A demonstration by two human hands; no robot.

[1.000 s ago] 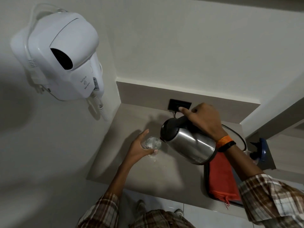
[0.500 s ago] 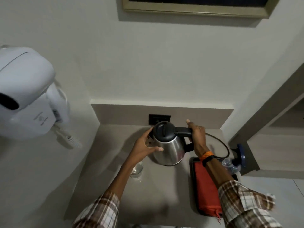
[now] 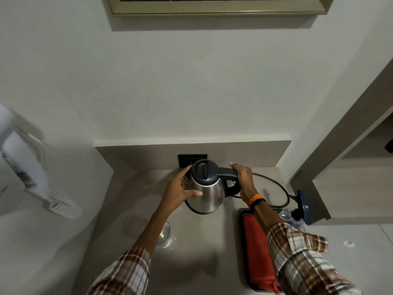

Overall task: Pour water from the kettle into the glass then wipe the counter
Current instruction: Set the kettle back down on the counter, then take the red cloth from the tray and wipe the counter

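Observation:
The steel kettle (image 3: 209,191) with a black lid stands upright on its base near the back of the grey counter (image 3: 202,241). My right hand (image 3: 242,179) grips its black handle. My left hand (image 3: 180,190) rests against the kettle's left side, fingers spread around the body. The glass (image 3: 165,234) holds water and stands on the counter in front, partly hidden under my left forearm. A red cloth (image 3: 258,250) lies on a dark tray (image 3: 242,231) at the right.
A black wall socket (image 3: 185,159) sits behind the kettle, and a power cord (image 3: 282,188) loops to the right. A plastic bottle with a blue cap (image 3: 297,213) lies by the tray. A white wall-mounted hair dryer (image 3: 23,167) hangs at the left.
The kettle has gone from tilted over the glass to upright on its base. My left hand let go of the glass, which now stands on the counter, and moved to the kettle's side.

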